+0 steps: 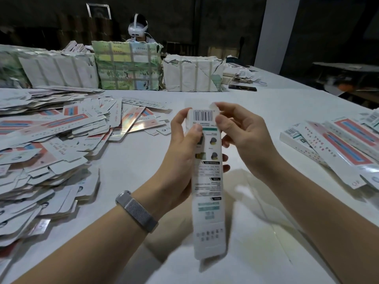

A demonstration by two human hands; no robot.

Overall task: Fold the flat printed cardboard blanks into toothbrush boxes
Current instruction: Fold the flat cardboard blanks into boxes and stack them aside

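Overhead, dark walls (205, 21) enclose a white table (256, 111). Beyond both hands stand wrapped bundles (127, 66); flat blanks (47, 144) are heaped left of the left hand (182, 152). Left hand grips the box (207, 177) upright between the hands; right hand (246, 136) pinches its top flap.

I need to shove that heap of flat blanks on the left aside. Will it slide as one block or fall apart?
Probably falls apart: the heap of blanks is loose, its sheets lying fanned at many angles. They look glossy, so they likely slip over each other and across the smooth table. Being thin card, each seems light.
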